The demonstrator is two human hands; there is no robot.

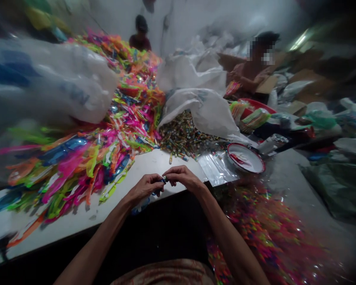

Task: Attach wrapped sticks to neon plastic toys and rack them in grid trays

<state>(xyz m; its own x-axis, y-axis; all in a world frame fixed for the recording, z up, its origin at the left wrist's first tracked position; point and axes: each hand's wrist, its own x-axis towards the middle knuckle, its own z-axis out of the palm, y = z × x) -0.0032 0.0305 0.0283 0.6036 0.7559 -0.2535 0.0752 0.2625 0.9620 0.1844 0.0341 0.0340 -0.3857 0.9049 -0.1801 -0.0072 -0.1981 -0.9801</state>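
At the table's front edge, my left hand point(146, 187) is closed on a blue translucent plastic piece point(141, 206), part of which hangs below the fingers. My right hand point(182, 177) meets it fingertip to fingertip in a pinch. Between the two hands shows a small dark-blue end with a pale spot point(164, 179); the fingers cover most of it. Left of my hands spreads a heap of bright plastic pieces point(86, 166) in pink, orange, green and blue. Just beyond them lies a pile of small multicoloured cylindrical pieces point(184, 132), a few of them loose on the white tabletop point(148, 164).
Clear plastic bags point(218, 168) and a red-rimmed white basin point(246, 158) are at the right. White sacks point(195, 99) stand behind the cylinders. A large filled bag point(62, 79) bulges at left. Bagged colourful pieces point(261, 229) sit low right. Two people are farther back.
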